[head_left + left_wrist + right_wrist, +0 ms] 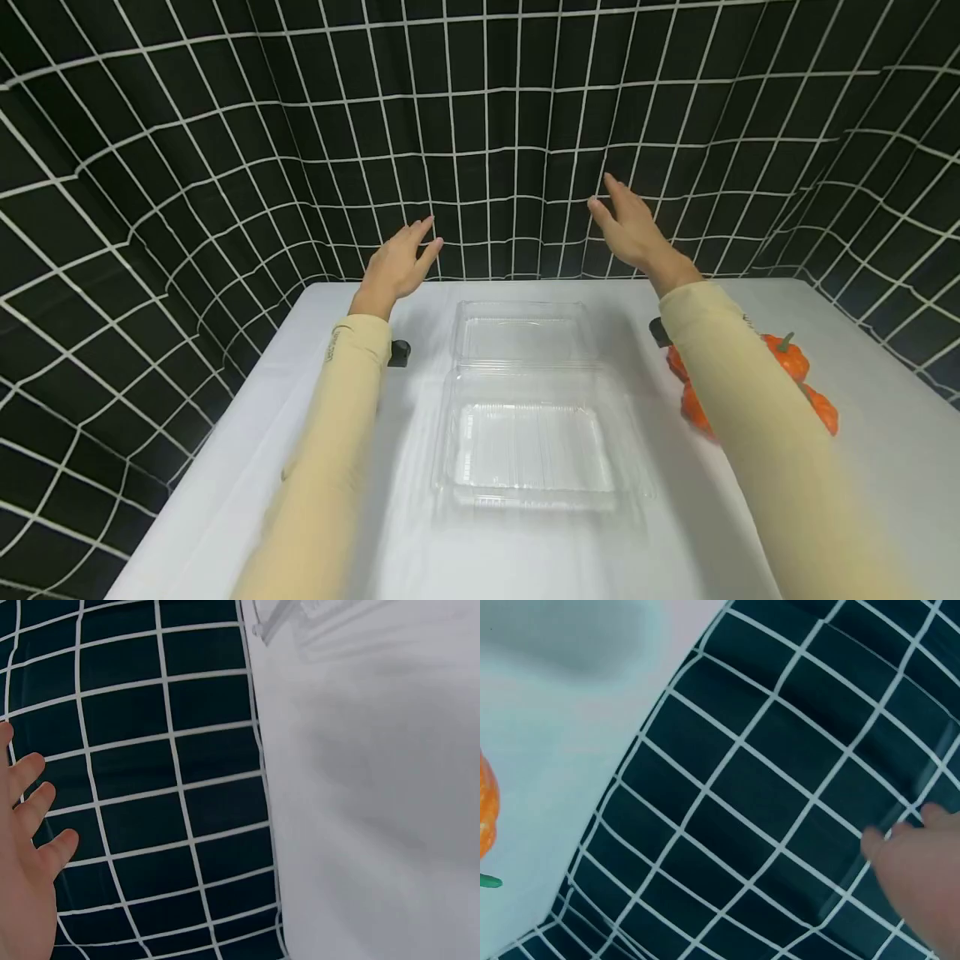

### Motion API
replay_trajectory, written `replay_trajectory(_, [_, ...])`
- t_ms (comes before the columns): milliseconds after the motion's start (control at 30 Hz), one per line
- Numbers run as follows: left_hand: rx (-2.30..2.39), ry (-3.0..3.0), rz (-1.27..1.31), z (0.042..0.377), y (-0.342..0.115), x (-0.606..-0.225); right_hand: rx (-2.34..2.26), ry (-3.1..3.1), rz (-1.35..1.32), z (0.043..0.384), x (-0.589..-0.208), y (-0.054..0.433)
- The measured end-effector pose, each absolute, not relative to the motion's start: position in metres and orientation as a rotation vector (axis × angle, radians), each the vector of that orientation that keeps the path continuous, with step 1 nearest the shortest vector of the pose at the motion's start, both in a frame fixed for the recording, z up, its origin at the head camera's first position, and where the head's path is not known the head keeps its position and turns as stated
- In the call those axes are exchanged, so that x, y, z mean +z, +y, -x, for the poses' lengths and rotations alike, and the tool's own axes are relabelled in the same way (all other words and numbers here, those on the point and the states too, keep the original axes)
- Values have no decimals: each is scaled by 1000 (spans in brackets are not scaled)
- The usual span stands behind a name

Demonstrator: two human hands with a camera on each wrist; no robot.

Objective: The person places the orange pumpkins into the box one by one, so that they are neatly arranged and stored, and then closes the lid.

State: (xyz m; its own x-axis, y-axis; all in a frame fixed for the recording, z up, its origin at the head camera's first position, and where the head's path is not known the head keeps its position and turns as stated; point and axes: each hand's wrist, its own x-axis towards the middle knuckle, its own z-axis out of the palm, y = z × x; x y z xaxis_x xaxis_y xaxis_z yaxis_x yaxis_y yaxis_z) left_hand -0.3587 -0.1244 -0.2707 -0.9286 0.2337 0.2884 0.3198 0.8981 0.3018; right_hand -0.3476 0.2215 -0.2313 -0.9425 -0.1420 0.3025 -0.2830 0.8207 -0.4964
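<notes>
Both hands are raised above the far part of the white table, holding nothing. My left hand has its fingers extended, thumb apart; in the left wrist view its fingers show loosely spread. My right hand is likewise extended, thumb apart from the fingers, and appears blurred in the right wrist view. Between the forearms lies a clear plastic clamshell container, its lid folded back away from me. Several small orange pumpkins with green stems sit to the right, partly hidden behind my right forearm.
A white cloth covers the table. Black fabric with a white grid walls off the back and both sides, close to the table's edges. A dark wrist-worn device shows beside the left sleeve, another beside the right.
</notes>
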Motion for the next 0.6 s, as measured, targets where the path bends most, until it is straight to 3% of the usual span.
replay_trajectory(367, [-1172,-2570,478,358,-128,-279,1386,-2572,-500,334,-214,243])
replay_trajectory(600, [-1953,-2418,408,357,-128,-285,2132,-2256,-483,323,-206,272])
